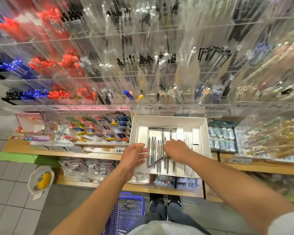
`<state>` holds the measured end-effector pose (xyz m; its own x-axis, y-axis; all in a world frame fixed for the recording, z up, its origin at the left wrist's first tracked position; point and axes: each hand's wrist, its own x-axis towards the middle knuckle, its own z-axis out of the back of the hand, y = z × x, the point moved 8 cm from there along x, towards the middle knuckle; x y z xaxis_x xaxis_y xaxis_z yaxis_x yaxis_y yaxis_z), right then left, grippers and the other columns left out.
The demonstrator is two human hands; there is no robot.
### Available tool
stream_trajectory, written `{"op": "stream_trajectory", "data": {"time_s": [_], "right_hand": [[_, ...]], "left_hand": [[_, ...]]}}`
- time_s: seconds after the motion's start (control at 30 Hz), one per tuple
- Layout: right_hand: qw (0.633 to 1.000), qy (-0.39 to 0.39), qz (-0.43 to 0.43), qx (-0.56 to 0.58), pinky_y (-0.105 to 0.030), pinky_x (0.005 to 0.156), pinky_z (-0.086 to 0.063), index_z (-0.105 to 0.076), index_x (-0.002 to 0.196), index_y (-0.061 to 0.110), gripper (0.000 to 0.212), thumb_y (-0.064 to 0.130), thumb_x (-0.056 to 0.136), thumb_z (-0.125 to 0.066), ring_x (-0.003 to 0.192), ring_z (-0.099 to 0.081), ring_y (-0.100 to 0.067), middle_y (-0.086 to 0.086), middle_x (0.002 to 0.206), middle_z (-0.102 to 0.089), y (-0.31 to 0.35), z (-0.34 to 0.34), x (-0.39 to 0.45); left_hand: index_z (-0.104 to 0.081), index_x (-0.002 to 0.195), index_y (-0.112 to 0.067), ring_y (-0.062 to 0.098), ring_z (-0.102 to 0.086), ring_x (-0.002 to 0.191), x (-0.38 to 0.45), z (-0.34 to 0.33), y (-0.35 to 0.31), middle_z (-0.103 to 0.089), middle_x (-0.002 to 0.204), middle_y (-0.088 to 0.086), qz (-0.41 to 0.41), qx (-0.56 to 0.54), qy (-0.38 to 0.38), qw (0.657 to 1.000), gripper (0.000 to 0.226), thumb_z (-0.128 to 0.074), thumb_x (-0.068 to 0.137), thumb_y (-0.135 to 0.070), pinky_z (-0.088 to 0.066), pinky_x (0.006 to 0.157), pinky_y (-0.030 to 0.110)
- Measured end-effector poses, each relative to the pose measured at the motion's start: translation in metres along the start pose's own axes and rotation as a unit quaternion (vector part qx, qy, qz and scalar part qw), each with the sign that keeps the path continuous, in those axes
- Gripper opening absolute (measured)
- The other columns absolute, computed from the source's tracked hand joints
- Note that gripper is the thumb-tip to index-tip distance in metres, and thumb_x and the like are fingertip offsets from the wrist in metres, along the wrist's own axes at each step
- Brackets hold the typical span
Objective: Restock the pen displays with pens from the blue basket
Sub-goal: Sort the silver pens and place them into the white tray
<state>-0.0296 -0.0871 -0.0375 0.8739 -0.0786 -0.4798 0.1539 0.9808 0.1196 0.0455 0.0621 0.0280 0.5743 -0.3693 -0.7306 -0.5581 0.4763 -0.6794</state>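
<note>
Standing at a shop pen rack, both bare arms reaching forward over a white display tray (170, 119) set on the wooden shelf (98, 156) just below centre. Right hand (177, 150) over the middle of the tray, fingers curled down around a silver pen (157, 161) lying slantwise, its tip pointing toward 7 o'clock across the row beneath. Left hand (133, 155) at the tray's 9 o'clock edge, fingers loosely spread and fairly straight, nothing clearly held; whether the fingertips touch the tray, cannot tell. Row of silver pens (161, 153) lying side by side in the tray, running 12 to 6 o'clock, partly covered by the right hand. Blue basket (126, 216) down on the floor at 6 o'clock, between the left forearm and the legs, with thin metallic pens (128, 204) lying in it. Clear acrylic pen holders (143, 73) filling the upper half from 9 to 3 o'clock, red and blue pens toward 10 o'clock, black and clear ones at 12, all blurred. Card of colourful small items (95, 129) at 9 o'clock of the tray, box of pale packets (221, 136) at its 3 o'clock. White bag with something yellow (42, 179) hanging at 8 o'clock.
</note>
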Motion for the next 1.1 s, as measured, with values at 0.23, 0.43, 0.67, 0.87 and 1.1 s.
{"op": "stream_trajectory", "data": {"time_s": [0.23, 0.43, 0.67, 0.87, 1.1], "right_hand": [[0.957, 0.051, 0.011, 0.285, -0.026, 0.082, -0.039, -0.062, 0.108, 0.016, 0.018, 0.025, 0.101, -0.048, 0.088, -0.048, -0.008, 0.011, 0.094, -0.053, -0.017, 0.054, -0.019], [0.774, -0.086, -0.057, 0.625, -0.022, 0.062, -0.050, -0.065, 0.102, 0.012, 0.012, 0.020, 0.094, -0.063, 0.066, -0.060, -0.010, -0.005, 0.084, -0.068, -0.031, 0.087, -0.026], [0.824, -0.046, -0.304, 0.476, -0.023, 0.053, -0.053, -0.063, 0.096, 0.005, 0.008, 0.007, 0.093, -0.056, 0.061, -0.061, -0.009, 0.003, 0.087, -0.059, -0.037, 0.001, -0.021], [0.907, 0.021, -0.305, 0.289, -0.028, 0.062, -0.046, -0.053, 0.118, 0.003, 0.034, -0.002, 0.085, -0.061, 0.081, -0.061, -0.022, -0.007, 0.092, -0.060, 0.004, -0.033, -0.007], [0.828, -0.012, -0.425, 0.365, -0.027, 0.067, -0.046, -0.029, 0.145, 0.004, 0.063, -0.005, 0.088, -0.055, 0.097, -0.064, -0.023, -0.011, 0.120, -0.060, -0.002, -0.048, -0.007]], "left_hand": [[-0.064, 0.110, -0.022, 0.016, -0.062, 0.103, 0.012, -0.026, -0.023, -0.067, 0.111, -0.004, -0.133, 0.221, 0.061, 0.964, 0.014, -0.057, 0.100, -0.027, -0.050, 0.089, 0.032], [-0.057, 0.108, -0.019, 0.010, -0.060, 0.070, 0.010, -0.052, -0.026, -0.064, 0.085, -0.002, -0.202, 0.317, 0.115, 0.920, 0.018, -0.048, 0.104, -0.034, -0.049, 0.067, 0.035], [-0.058, 0.099, -0.018, 0.012, -0.049, 0.067, 0.019, -0.021, -0.010, -0.059, 0.079, 0.001, -0.099, 0.147, 0.047, 0.983, 0.021, -0.046, 0.105, -0.033, -0.037, 0.068, 0.030], [-0.057, 0.102, -0.007, 0.022, -0.066, 0.110, 0.019, -0.016, -0.004, -0.070, 0.117, 0.014, -0.072, 0.089, 0.044, 0.992, 0.023, -0.047, 0.106, -0.027, -0.052, 0.089, 0.042], [-0.060, 0.102, -0.007, 0.009, -0.039, 0.050, 0.024, -0.012, 0.009, -0.063, 0.078, 0.003, -0.066, 0.105, 0.021, 0.992, 0.024, -0.048, 0.105, -0.028, -0.032, 0.053, 0.027]]}}
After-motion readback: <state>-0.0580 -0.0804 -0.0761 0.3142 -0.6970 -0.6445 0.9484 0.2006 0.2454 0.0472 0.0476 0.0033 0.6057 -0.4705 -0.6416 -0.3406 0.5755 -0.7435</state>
